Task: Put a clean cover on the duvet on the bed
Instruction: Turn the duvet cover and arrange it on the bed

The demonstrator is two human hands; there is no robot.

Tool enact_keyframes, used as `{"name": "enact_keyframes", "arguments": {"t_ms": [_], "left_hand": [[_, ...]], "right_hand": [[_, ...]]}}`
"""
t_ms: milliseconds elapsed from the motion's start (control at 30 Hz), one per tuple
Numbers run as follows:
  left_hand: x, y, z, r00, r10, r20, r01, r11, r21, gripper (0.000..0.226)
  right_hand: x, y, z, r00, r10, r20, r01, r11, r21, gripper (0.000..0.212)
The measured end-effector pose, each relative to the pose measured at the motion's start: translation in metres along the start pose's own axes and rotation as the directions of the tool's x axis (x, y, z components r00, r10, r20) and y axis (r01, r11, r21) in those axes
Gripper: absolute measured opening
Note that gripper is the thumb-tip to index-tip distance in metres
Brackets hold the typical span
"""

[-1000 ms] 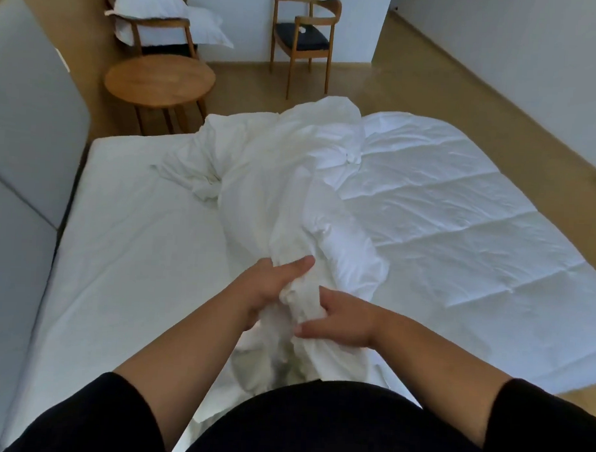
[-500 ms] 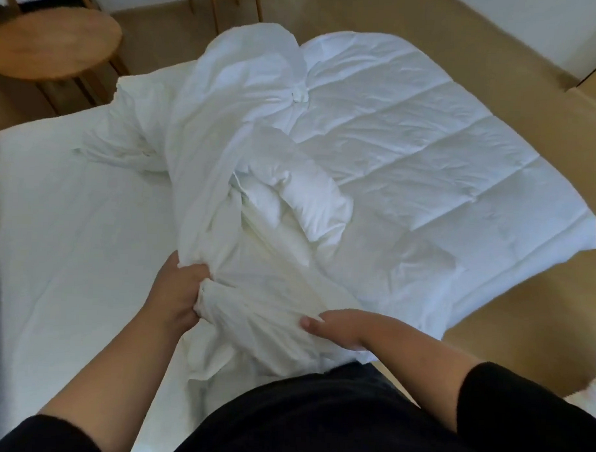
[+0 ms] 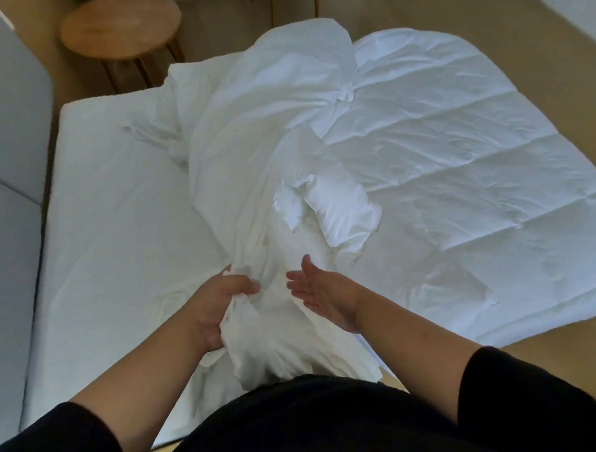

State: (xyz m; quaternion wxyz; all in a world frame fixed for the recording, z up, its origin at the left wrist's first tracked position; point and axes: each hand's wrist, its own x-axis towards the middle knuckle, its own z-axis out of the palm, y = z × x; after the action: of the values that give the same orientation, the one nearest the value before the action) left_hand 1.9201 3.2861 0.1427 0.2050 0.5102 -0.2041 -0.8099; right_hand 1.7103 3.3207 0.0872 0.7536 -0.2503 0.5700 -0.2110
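Observation:
A white quilted duvet (image 3: pixel 467 171) lies spread over the right part of the bed (image 3: pixel 104 219), its right edge hanging past the mattress. A crumpled white cover (image 3: pixel 245 149) is heaped down the middle, partly over the duvet. My left hand (image 3: pixel 216 307) grips a bunched end of the cover near my body. My right hand (image 3: pixel 321 291) hovers just right of that bunch with fingers straight and palm turned inward, holding nothing.
A round wooden table (image 3: pixel 121 23) stands beyond the bed's far left corner, with chair legs (image 3: pixel 274 5) behind it. A grey padded headboard (image 3: pixel 12 131) runs along the left. Tan floor (image 3: pixel 549 58) lies to the right of the bed.
My right hand has let go of the cover and opened. My left hand has kept its grip on the bunched end. The view has shifted, showing more of the bed's left side.

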Motion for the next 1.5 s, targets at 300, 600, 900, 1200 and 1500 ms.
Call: {"name": "enact_keyframes", "arguments": {"t_ms": [300, 600, 900, 1200, 1500], "left_hand": [[-0.002, -0.001, 0.013, 0.982, 0.163, 0.100, -0.147, 0.978, -0.148, 0.061], [0.001, -0.005, -0.026, 0.982, 0.175, -0.067, -0.184, 0.967, -0.174, 0.054], [0.011, 0.010, -0.061, 0.892, 0.183, -0.415, -0.078, 0.963, 0.256, 0.049], [0.016, 0.018, -0.049, 0.945, -0.049, -0.324, 0.093, 0.988, 0.120, 0.034], [0.011, 0.019, -0.040, 0.955, 0.143, -0.259, -0.116, 0.986, 0.115, 0.039]], "right_hand": [[0.066, 0.024, 0.026, 0.964, 0.265, -0.036, -0.258, 0.883, -0.391, 0.098], [0.100, 0.021, 0.053, 0.971, 0.103, -0.216, -0.211, 0.796, -0.567, 0.042], [0.086, 0.004, 0.046, 0.936, 0.072, -0.344, -0.127, 0.982, -0.140, 0.008], [0.013, -0.013, 0.078, 0.873, -0.425, 0.241, 0.473, 0.614, -0.631, 0.021], [0.016, -0.020, 0.078, 0.870, -0.391, 0.299, 0.491, 0.657, -0.571, 0.016]]}}
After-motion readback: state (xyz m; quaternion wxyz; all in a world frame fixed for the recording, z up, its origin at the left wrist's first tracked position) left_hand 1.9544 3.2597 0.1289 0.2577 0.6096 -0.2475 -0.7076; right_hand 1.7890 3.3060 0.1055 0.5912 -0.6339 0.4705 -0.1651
